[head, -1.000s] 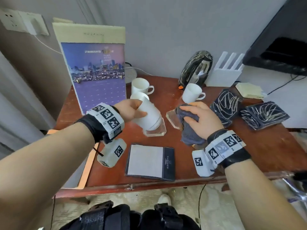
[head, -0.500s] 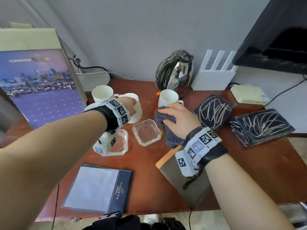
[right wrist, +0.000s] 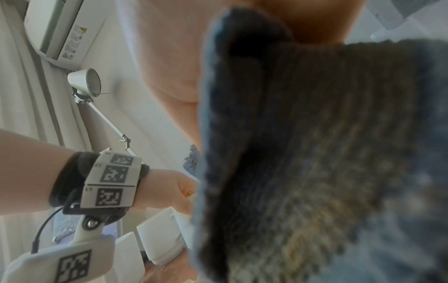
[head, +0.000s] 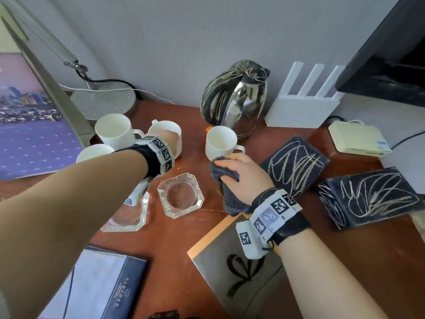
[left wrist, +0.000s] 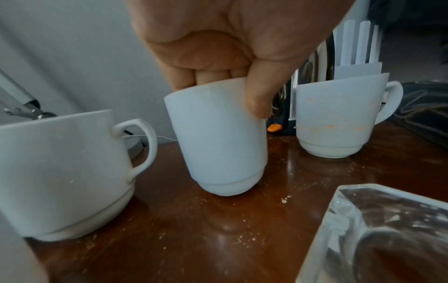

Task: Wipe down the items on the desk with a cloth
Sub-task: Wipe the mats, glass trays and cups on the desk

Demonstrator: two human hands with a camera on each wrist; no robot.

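Note:
My left hand [left wrist: 230, 90] grips a plain white cup [left wrist: 218, 137] by its rim, thumb outside and fingers inside. The cup is slightly tilted, with its base at the desk top between two white mugs [left wrist: 60, 168] [left wrist: 339, 116]. From the head view my wrist band hides most of the left hand [head: 169, 138] on the cup [head: 165, 126]. My right hand [head: 239, 173] holds a bunched grey cloth [head: 226, 196] just in front of the handled mug [head: 220, 141]. Up close, the cloth [right wrist: 315, 153] fills the right wrist view.
Two glass ashtrays [head: 180, 194] [head: 128, 215] sit mid-desk. A steel kettle [head: 236, 100], a white router [head: 301, 104] and a lamp base [head: 103, 100] line the wall. Dark pads [head: 294, 166] [head: 368, 199] lie right. A notepad folder [head: 101, 284] and a grey booklet [head: 230, 268] lie near the front edge.
My left hand carried the white cup from above an ashtray back to the group of mugs and lowered it. My right hand moved the cloth toward the handled mug.

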